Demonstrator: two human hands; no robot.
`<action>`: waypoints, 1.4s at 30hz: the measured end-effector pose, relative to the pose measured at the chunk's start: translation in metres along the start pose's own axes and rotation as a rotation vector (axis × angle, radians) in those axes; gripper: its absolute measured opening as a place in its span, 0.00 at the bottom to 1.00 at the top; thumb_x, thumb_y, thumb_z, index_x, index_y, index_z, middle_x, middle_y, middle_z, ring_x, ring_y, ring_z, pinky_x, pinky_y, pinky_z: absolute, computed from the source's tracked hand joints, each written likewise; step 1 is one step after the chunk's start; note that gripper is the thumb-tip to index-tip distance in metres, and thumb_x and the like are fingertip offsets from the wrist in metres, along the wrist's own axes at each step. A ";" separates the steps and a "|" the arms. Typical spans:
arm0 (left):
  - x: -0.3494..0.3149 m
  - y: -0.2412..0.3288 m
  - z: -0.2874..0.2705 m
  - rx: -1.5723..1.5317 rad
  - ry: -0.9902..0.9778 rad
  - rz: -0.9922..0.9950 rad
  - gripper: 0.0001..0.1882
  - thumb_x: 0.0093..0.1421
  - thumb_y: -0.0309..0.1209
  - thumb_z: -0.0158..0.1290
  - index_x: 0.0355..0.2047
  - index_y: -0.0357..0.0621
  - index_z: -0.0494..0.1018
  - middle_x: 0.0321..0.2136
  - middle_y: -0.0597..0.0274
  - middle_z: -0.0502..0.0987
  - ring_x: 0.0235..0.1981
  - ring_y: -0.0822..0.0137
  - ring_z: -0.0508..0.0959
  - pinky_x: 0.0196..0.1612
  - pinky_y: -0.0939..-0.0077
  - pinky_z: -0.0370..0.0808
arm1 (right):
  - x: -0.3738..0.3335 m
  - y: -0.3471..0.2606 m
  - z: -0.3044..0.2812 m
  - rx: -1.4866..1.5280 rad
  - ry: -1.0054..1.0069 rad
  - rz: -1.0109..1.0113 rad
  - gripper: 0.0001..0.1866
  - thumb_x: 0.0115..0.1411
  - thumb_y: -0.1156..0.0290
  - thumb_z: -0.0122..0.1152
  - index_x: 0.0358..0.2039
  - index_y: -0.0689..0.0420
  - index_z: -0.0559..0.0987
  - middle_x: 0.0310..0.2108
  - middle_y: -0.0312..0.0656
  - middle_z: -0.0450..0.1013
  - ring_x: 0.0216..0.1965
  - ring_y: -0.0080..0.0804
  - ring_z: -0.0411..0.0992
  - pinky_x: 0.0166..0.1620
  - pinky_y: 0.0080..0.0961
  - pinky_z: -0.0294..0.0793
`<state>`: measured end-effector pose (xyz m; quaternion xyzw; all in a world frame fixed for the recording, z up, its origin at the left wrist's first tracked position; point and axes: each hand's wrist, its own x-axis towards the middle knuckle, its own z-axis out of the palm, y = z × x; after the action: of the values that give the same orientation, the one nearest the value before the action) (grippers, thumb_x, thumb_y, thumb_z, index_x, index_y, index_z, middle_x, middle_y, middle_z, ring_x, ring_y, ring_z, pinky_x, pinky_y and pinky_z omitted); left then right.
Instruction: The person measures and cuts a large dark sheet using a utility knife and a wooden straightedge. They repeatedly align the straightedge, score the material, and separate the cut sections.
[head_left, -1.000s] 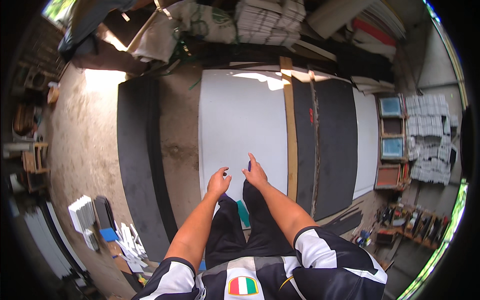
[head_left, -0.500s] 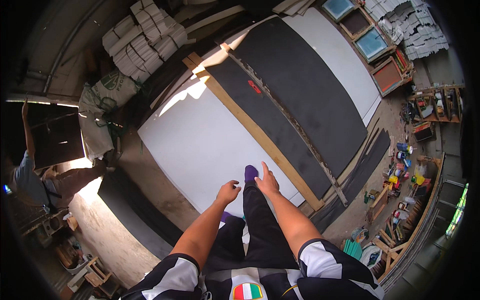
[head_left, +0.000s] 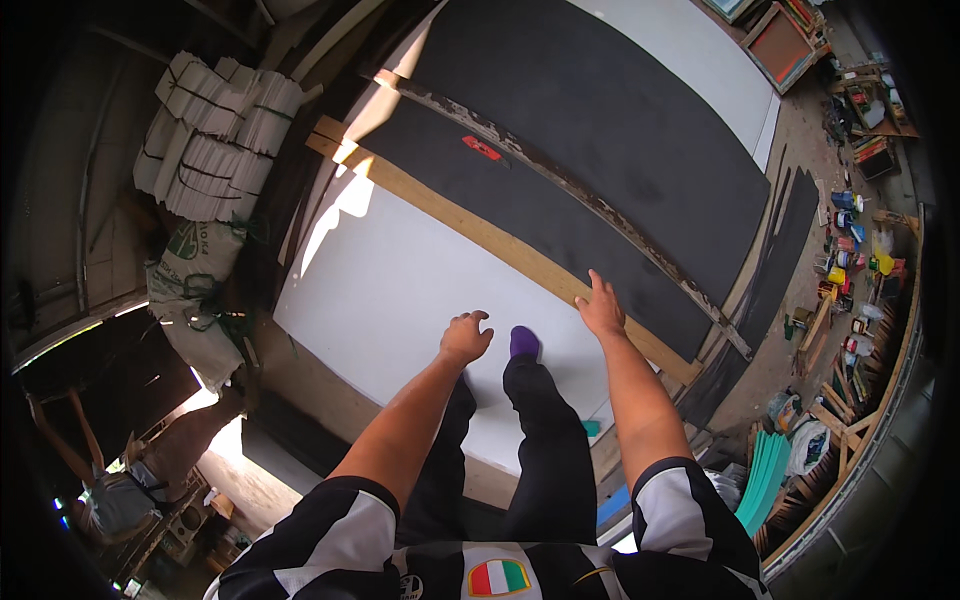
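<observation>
My left hand [head_left: 467,338] hovers above a white sheet [head_left: 420,270], its fingers loosely bent and apart, with nothing in them. Farther right, my right hand [head_left: 601,306] is empty, fingers spread, by the near edge of a light wooden plank [head_left: 470,232]; whether it touches the plank I cannot tell. That plank lies along the border between the white sheet and a black sheet [head_left: 620,100]. A worn, dark-edged batten [head_left: 570,185] crosses the black sheet, and a red utility knife [head_left: 481,148] rests between the two. My purple-socked foot [head_left: 524,342] stands on the white sheet.
Bundled white strips [head_left: 215,140] are stacked at the left above a filled sack [head_left: 195,260]. Another person [head_left: 120,490] is at the lower left. Paint cans [head_left: 848,201] and wooden frames line the right side, with teal pieces [head_left: 765,480] at the lower right.
My view has turned and shifted forward. My hands have moved farther apart, the right one over to the wooden plank. The other person now appears lower in the view.
</observation>
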<state>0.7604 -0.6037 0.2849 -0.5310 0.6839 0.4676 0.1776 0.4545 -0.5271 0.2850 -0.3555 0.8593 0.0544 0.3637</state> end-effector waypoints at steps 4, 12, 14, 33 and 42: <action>0.082 -0.019 0.004 0.158 0.129 0.104 0.32 0.61 0.44 0.61 0.64 0.51 0.71 0.63 0.46 0.72 0.68 0.42 0.65 0.68 0.48 0.67 | 0.076 -0.025 0.017 -0.021 0.057 -0.045 0.37 0.64 0.59 0.69 0.71 0.44 0.66 0.62 0.48 0.69 0.66 0.48 0.67 0.64 0.46 0.71; 0.312 -0.045 0.028 0.497 0.508 0.319 0.40 0.69 0.59 0.48 0.76 0.61 0.54 0.78 0.49 0.46 0.79 0.41 0.41 0.77 0.40 0.42 | 0.278 -0.005 0.076 -0.249 0.518 -0.260 0.40 0.61 0.52 0.72 0.72 0.34 0.66 0.72 0.48 0.61 0.75 0.51 0.54 0.74 0.54 0.54; 0.357 -0.052 0.031 0.409 0.620 0.266 0.36 0.71 0.59 0.45 0.76 0.67 0.55 0.79 0.54 0.45 0.79 0.41 0.40 0.77 0.36 0.40 | 0.313 0.016 0.086 -0.255 0.625 -0.179 0.38 0.63 0.52 0.69 0.72 0.26 0.65 0.73 0.48 0.60 0.75 0.51 0.54 0.74 0.55 0.53; 0.380 -0.067 0.054 0.466 0.510 0.124 0.38 0.69 0.61 0.44 0.77 0.73 0.53 0.79 0.53 0.41 0.79 0.40 0.34 0.75 0.32 0.33 | 0.483 0.003 0.016 -0.349 0.757 0.090 0.31 0.71 0.71 0.57 0.72 0.32 0.68 0.72 0.47 0.61 0.74 0.48 0.56 0.73 0.48 0.58; 0.387 -0.069 0.053 0.429 0.502 0.128 0.38 0.68 0.61 0.46 0.75 0.71 0.57 0.79 0.50 0.40 0.79 0.39 0.33 0.75 0.31 0.31 | 0.453 -0.259 0.116 0.014 0.770 -0.691 0.30 0.56 0.44 0.72 0.52 0.52 0.81 0.43 0.39 0.74 0.48 0.41 0.71 0.53 0.42 0.70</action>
<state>0.6641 -0.7763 -0.0592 -0.5361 0.8211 0.1778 0.0814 0.4723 -0.9374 -0.0571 -0.6105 0.7636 -0.2095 0.0200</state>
